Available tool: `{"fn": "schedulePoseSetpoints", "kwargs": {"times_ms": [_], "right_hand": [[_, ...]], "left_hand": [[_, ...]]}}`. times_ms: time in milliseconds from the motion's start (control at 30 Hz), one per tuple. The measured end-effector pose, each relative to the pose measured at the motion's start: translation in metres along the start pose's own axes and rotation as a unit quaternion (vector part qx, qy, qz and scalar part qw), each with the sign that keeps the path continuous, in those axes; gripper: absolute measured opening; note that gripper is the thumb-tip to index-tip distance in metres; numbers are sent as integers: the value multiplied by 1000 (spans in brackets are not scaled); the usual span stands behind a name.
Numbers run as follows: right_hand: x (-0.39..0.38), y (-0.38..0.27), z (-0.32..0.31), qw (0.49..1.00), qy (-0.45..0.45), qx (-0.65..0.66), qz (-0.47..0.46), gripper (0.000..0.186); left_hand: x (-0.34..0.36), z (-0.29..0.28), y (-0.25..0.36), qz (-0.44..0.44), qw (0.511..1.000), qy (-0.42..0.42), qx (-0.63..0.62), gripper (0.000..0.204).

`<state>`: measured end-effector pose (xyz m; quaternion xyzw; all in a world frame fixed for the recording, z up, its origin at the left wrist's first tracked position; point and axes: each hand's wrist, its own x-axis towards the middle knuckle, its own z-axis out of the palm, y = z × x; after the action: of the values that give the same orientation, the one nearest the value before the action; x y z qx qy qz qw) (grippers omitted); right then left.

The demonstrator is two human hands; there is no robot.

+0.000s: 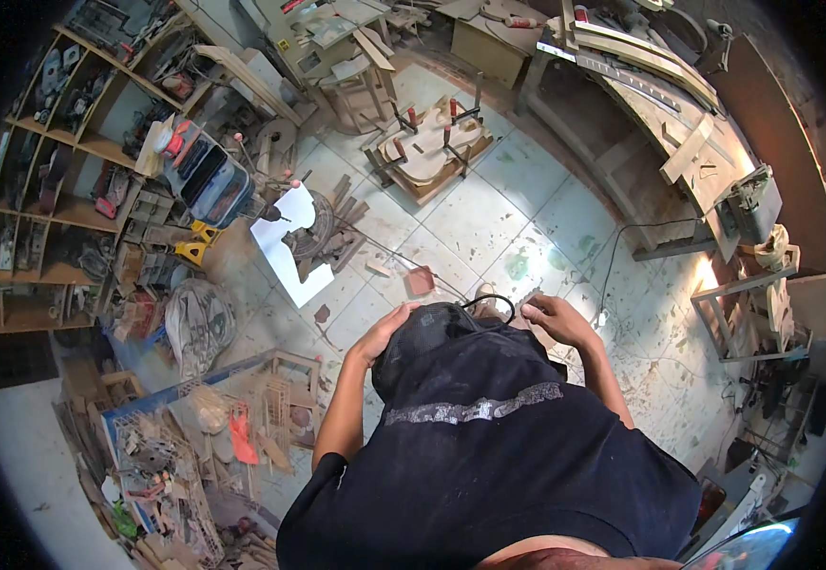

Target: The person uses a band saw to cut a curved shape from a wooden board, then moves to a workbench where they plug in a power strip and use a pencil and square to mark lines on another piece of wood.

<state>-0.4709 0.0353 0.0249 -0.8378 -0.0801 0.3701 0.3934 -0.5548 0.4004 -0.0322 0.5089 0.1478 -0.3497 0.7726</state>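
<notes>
Now, in the head view, the left hand (386, 332) rests along the left edge of the dark bundle (415, 350), perhaps steadying it; the right hand (561, 319) curls beside its black loop (512, 307). Fingertip grips? Can't tell. Beyond the bundle, clamps (412, 118) presumably press wooden boards (424, 169) together; the bundle's underside stays hidden.

The head-worn left fisheye camera looks steeply down from above and behind the left grip (390, 331) and right grip (557, 318), close over the dark shirt (489, 475), tiled floor (470, 237) stretching beyond them.
</notes>
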Motion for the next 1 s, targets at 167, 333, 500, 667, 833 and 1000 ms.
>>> {"fn": "schedulePoseSetpoints", "kwargs": {"times_ms": [167, 333, 500, 667, 833, 1000], "right_hand": [[2, 10, 0, 1000, -1, 26, -3, 52], [9, 4, 6, 999, -1, 6, -35, 52], [12, 3, 11, 997, 49, 40, -50, 53], [10, 11, 11, 997, 39, 57, -31, 53], [10, 12, 11, 996, 41, 65, -32, 54], [9, 2, 7, 997, 36, 59, -26, 57]], "left_hand": [[13, 5, -1, 24, 997, -1, 71, 62], [37, 29, 25, 55, 974, -67, 211, 62], [55, 16, 9, 5, 989, -110, 100, 65], [55, 9, 9, -8, 994, -107, 32, 68], [46, 12, 34, 1, 989, 3, 145, 67], [38, -3, 34, 17, 992, 46, 117, 68]]}}
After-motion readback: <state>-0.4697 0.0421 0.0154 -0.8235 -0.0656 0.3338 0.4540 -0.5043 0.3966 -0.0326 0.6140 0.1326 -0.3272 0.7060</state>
